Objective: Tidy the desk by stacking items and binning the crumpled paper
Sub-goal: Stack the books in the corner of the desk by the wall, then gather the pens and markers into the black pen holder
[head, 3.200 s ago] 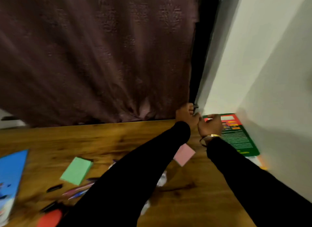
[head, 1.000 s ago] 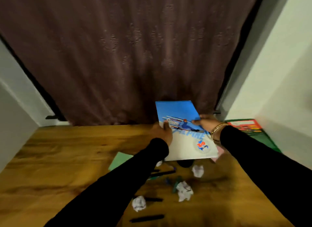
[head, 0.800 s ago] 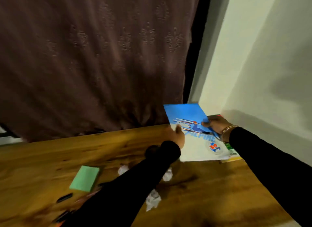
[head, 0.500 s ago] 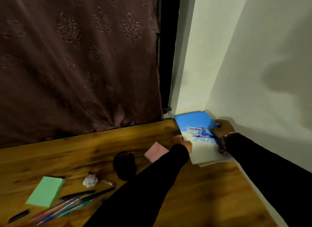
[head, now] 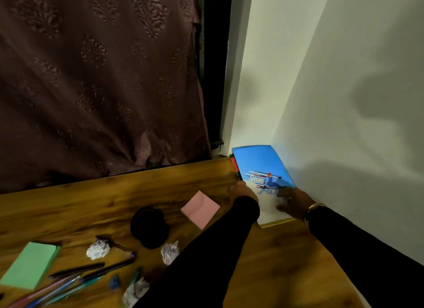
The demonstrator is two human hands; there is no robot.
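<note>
Booklet [head: 261,167] with blue-and-white skiing cover now lies flat atop the stack at right-centre frame in the desk [head: 114,197] corner, no longer lifted, with left hand [head: 243,190] and right hand [head: 292,202] pressing open-palmed, gripping nothing.

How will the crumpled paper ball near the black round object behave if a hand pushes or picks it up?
The crumpled paper ball looks loosely wadded, so it is probably very light and would squash under a firm pinch. Its uneven, creased shape suggests that it would skid or tumble a little on the smooth wooden desk rather than roll straight. It sits close to the black round object, so a push might bump it.
</note>
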